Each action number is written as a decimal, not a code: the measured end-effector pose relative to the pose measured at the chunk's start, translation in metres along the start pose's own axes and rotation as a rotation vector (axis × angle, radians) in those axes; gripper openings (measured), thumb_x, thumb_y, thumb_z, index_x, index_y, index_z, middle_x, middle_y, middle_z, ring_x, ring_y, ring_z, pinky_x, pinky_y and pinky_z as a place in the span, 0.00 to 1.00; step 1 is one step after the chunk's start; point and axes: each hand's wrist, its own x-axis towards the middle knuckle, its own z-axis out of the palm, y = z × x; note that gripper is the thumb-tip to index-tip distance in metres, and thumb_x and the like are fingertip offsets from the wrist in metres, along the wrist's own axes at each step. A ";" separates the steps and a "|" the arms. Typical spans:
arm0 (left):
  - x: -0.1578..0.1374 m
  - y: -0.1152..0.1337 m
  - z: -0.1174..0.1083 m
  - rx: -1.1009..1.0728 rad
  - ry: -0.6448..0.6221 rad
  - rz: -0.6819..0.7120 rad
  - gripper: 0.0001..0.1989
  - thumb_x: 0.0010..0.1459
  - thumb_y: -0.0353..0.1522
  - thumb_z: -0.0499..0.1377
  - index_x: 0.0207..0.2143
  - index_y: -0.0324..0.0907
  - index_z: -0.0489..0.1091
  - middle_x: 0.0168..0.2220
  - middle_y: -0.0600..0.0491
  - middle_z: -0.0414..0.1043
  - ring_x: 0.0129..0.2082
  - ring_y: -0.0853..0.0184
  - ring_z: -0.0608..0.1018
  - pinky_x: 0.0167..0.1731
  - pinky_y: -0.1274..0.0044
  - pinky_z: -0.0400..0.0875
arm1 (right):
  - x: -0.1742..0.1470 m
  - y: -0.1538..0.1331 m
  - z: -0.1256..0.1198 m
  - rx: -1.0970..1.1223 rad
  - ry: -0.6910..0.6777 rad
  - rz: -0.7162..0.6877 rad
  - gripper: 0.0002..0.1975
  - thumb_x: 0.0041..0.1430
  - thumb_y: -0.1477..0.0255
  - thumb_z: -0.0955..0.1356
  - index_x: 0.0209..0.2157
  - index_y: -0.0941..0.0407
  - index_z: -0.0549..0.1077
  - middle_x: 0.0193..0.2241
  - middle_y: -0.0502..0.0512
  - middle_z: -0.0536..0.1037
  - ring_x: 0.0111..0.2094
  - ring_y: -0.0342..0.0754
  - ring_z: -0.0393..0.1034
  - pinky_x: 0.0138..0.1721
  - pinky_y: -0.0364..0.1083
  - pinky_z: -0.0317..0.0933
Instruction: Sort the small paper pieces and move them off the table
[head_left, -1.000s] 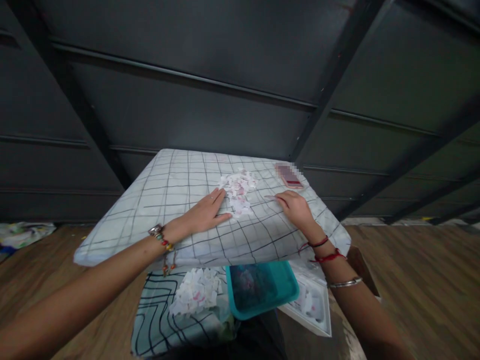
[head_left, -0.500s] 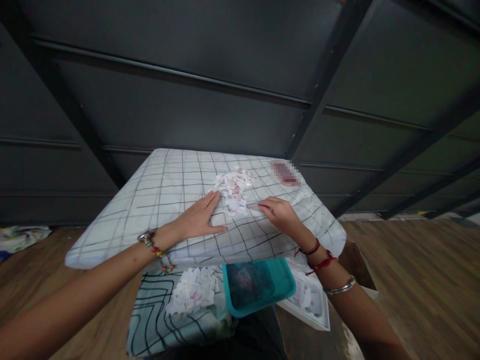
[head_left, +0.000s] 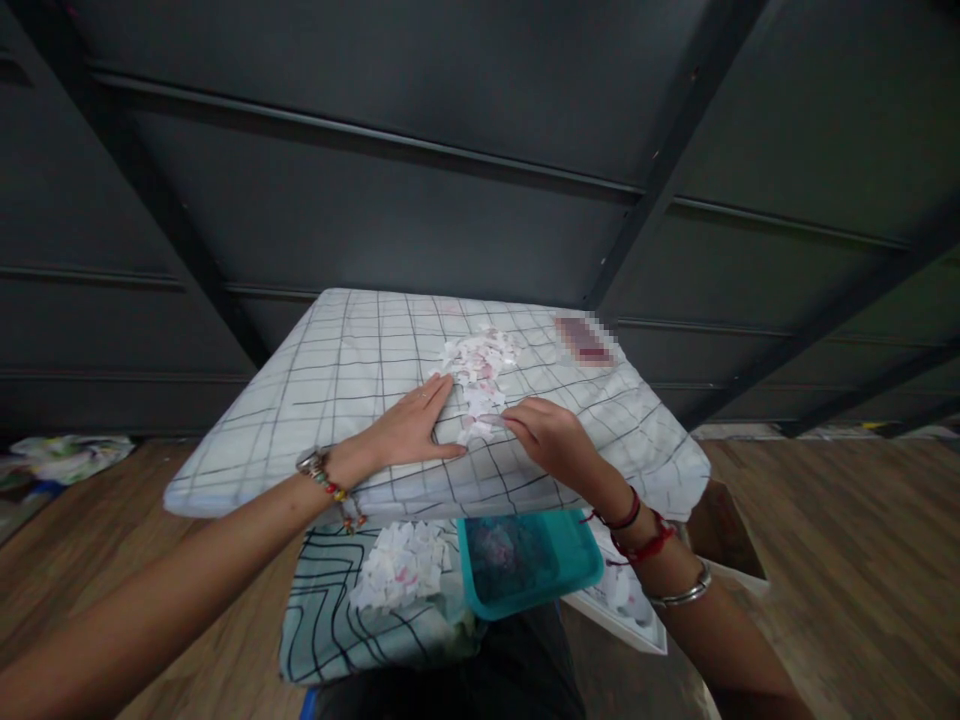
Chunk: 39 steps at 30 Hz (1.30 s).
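- The desk wears a white cloth with dark checked lines, somewhat rumpled on the right.
- Behind it rises a dark panelled wall with ribs; the floor is wood-patterned.
- The heap of paper scraps, white with pink marks, lies mid-desk, trailing toward the person.
- The left hand rests flat, thumb spread wide and gripping nothing, its fingertips at the heap's left edge.
- The right hand pinches a thin pale strip between thumb and fingers, over the heap's near end.
- A pixelated, flat pinkish object lies at the far right corner.
- Below the desk's near edge are more scraps on patterned fabric, a teal tub and a white box, the box partly hidden by the right forearm.
- An open brown carton stands farther right.
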 end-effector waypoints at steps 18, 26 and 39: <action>-0.001 0.000 -0.001 0.018 0.014 0.017 0.51 0.48 0.57 0.49 0.62 0.35 0.31 0.63 0.41 0.34 0.62 0.53 0.44 0.57 0.68 0.46 | -0.027 0.017 -0.021 0.003 -0.130 -0.019 0.09 0.60 0.74 0.61 0.31 0.59 0.72 0.28 0.54 0.74 0.31 0.44 0.67 0.34 0.44 0.62; 0.000 0.002 -0.004 0.034 -0.028 0.005 0.52 0.48 0.58 0.48 0.62 0.31 0.32 0.63 0.39 0.33 0.62 0.55 0.42 0.58 0.69 0.44 | -0.061 0.000 -0.030 0.063 -0.137 -0.066 0.10 0.60 0.76 0.60 0.35 0.59 0.73 0.30 0.56 0.74 0.33 0.45 0.68 0.35 0.44 0.64; 0.000 0.001 -0.003 0.025 -0.030 0.010 0.52 0.48 0.57 0.49 0.62 0.32 0.32 0.63 0.39 0.32 0.62 0.54 0.42 0.58 0.69 0.44 | -0.050 -0.011 -0.038 0.027 -0.063 0.000 0.11 0.61 0.73 0.59 0.36 0.58 0.72 0.31 0.56 0.74 0.33 0.45 0.66 0.33 0.43 0.61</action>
